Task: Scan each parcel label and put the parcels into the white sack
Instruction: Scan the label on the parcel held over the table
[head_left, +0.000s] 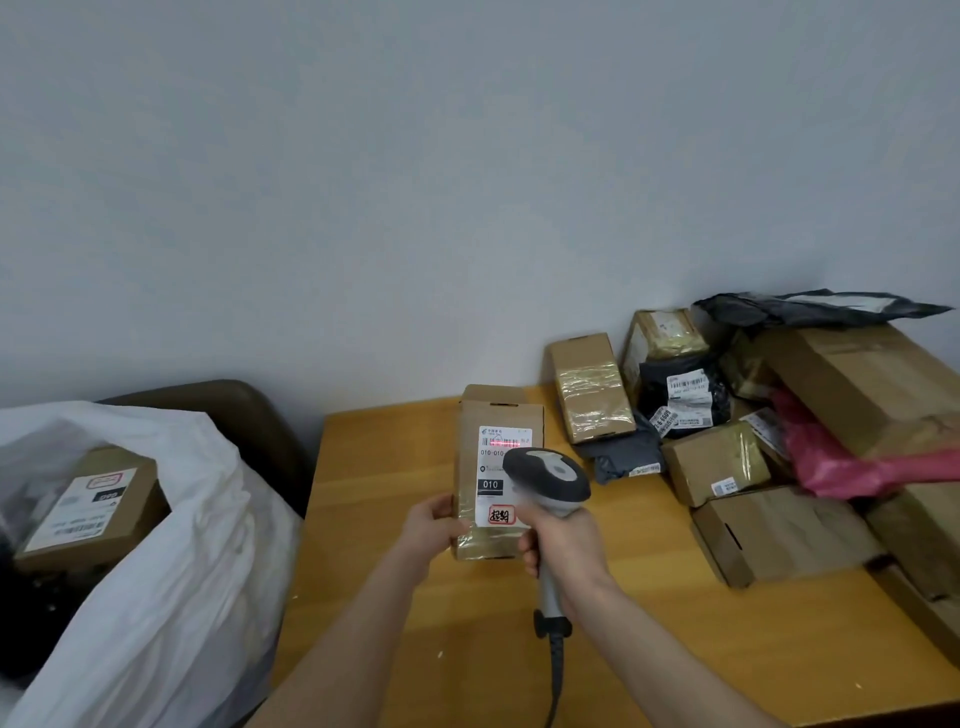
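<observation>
held parcel: a brown box (470, 457) in front of the person, over the wooden surface (395, 597), with its label (491, 512) facing up so the barcode meets the scanner. i cannot tell whether its far end rests on the wood.
left hand: the left hand (434, 525) grips the box at its lower left edge, thumb on the front and the other fingers curled behind, out of sight. the grip sits low, i'd say to keep the label uncovered.
right hand: the right hand (563, 551) is wrapped round the scanner's handle, fingers (530, 551) curled tight on it. i cannot see whether the trigger is pressed.
scanner: the grey scanner (548, 475) hangs just above the label's right side and hides part of it. its cable (556, 670) trails back toward the person.
red line: a red beam (503, 443) lies across the barcode near the label's top, so the scan looks under way.
white sack: the white sack (171, 545) slumps left of the surface, mouth open toward the person and handy for that left hand. one labelled box (88, 506) already lies inside.
waiting pile: more parcels (727, 462), boxes and plastic mailers, are heaped at the right, well apart from the sack.
step: this box reads as mid-scan, and it goes into the sack next.
</observation>
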